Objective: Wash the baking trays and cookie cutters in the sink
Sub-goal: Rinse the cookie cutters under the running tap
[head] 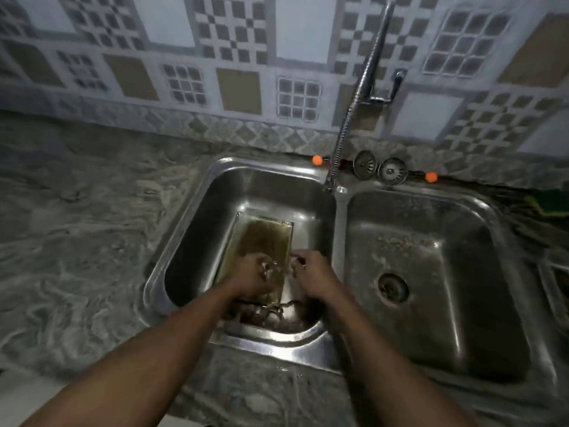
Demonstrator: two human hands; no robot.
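Looking down over a wide marbled counter (pixel 77 241) and a two-basin steel sink (pixel 277 349) set into it. Finding the long, brown-stained baking tray (pixel 261 238) lying lengthwise in the left basin (pixel 200 229), seemingly tilted, with a tangle of cookie cutters (pixel 264 314) at its near end on the basin floor. Curling the left hand (pixel 254 274) over something glinting on the tray's near part; too blurred for telling any grip there. Apparently pinching the tray's right rim with the narrowed fingers of the right hand (pixel 314 274).

Judging the risks: a wet rim slipping from that light pinch and dropping onto the cutters, bending them; a lifted far end knocking the hanging tap hose (pixel 349 118).

Working tightly between basin walls near both long edges, with the divider (pixel 338 241) just beside the right hand. Leaving freer room in the right basin (pixel 431 272) and on the counter to the left.
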